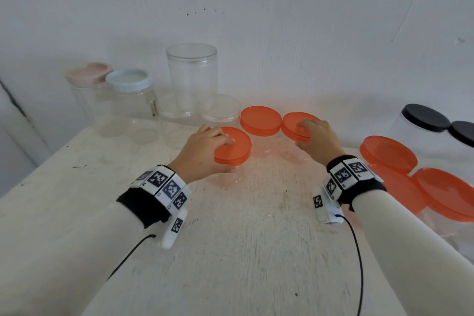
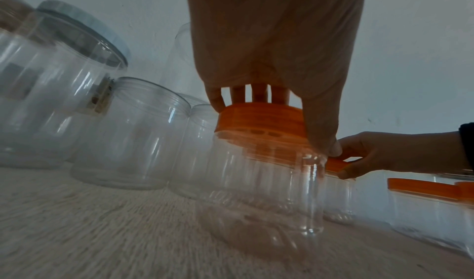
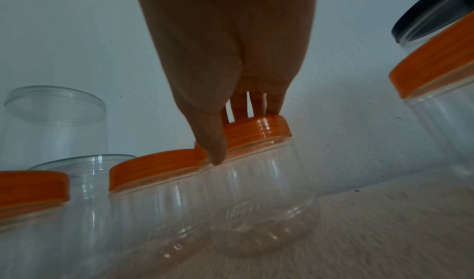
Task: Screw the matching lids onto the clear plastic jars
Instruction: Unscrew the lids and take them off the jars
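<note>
Left hand [image 1: 202,151] fingers curl round the orange lid [image 1: 234,146] at 10 o'clock; right hand [image 1: 319,140] fingers grip another orange lid [image 1: 295,126] at 1 o'clock.

Clear jars [image 1: 225,174] upright, orange lids [image 1: 234,145] on top.

A rough, whitish bench [image 1: 243,251] against a white wall carries clear plastic jars. Far left stand a pink-lidded jar [image 1: 88,90] and a pale-blue-lidded jar [image 1: 129,102]; beside them a tall open jar [image 1: 191,77] and lower open ones. Three orange-lidded jars [image 1: 260,120] sit mid-bench, more orange-lidded ones [image 1: 388,154] near right, black-lidded jars [image 1: 424,120] far right.
</note>
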Motion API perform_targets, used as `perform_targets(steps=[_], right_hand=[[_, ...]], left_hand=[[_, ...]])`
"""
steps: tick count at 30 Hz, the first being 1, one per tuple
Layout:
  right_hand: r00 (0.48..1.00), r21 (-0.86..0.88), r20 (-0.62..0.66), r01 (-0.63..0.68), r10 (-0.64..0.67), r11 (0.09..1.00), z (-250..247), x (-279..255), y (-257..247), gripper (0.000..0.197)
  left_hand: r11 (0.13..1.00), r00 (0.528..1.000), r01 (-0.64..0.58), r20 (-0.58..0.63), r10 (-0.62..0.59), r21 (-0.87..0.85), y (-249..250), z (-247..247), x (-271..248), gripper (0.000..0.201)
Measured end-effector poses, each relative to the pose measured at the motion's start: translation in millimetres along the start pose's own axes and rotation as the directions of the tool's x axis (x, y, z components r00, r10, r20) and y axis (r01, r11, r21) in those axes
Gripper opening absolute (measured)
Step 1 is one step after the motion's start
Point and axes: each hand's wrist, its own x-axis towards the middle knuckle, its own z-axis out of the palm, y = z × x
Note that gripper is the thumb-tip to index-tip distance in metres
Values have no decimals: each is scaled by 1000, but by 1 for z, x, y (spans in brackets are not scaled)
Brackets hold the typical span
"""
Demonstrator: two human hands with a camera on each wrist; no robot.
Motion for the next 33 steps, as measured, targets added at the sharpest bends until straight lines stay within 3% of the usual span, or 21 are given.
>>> perform_targets(steps=[8, 13, 20, 24, 27, 29, 33], right_hand=[[1000, -41, 16, 4, -3, 999, -3, -5, -2, 56], [997, -90, -72, 5, -11, 996, -13, -40, -6, 59], [981, -222, -75, -189, 176, 957, -35, -101, 28, 67], [950, -219, -39, -311, 310, 925, -40, -123, 47, 76], [940, -137, -19, -339, 340, 931, -39, -132, 52, 82], [944, -134, 7, -326, 330, 936, -38, -135, 53, 81], [974, -87, 86, -202, 209, 975, -37, -132, 49, 77]], left_hand=[[999, 999, 40, 21, -41, 20, 3, -1, 1, 63], [995, 996, 93, 20, -93, -44, 4, -1, 2, 61], [950, 975, 202, 142, -172, -239, 2, -2, 3, 56], [955, 973, 208, 147, -180, -213, 1, -1, 3, 63], [950, 966, 247, 122, -226, -193, 3, 2, 1, 81], [946, 960, 272, 114, -255, -177, 5, 2, 0, 93], [942, 961, 272, 94, -258, -198, 4, 2, -1, 97]])
